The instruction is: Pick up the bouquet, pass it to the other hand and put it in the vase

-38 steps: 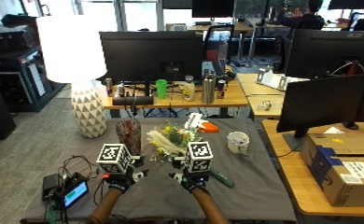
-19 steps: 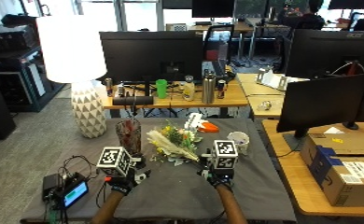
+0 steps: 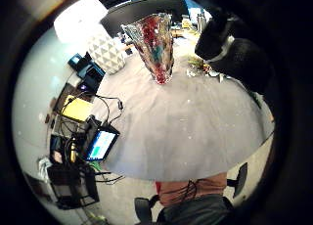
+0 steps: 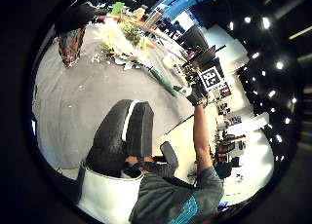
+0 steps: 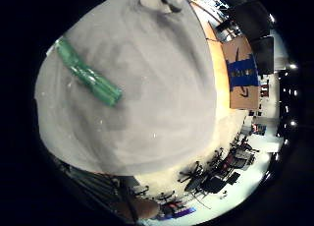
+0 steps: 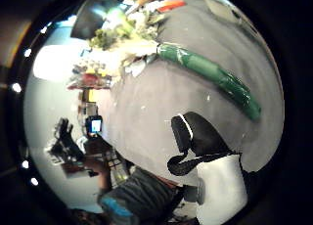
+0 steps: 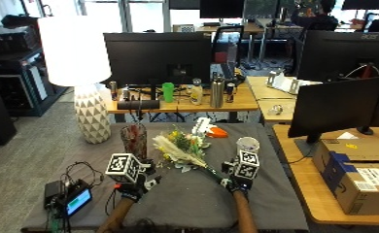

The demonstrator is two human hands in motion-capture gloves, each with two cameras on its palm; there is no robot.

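Right hand has moved to the stem end

The right hand (image 7: 235,180) went outward to the right, now at the green wrapped stem end of the pale flower bouquet (image 7: 184,151).

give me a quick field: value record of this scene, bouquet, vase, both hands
bouquet: bouquet lies flat on the grey table cloth, its green wrapped stem toward the right hand
vase: glass vase stands upright beside the bouquet, nothing in it
left hand: left hand over the cloth near the vase, holding nothing
right hand: right hand at the end of the stem, which lies ungripped
task stage: bouquet not yet picked up
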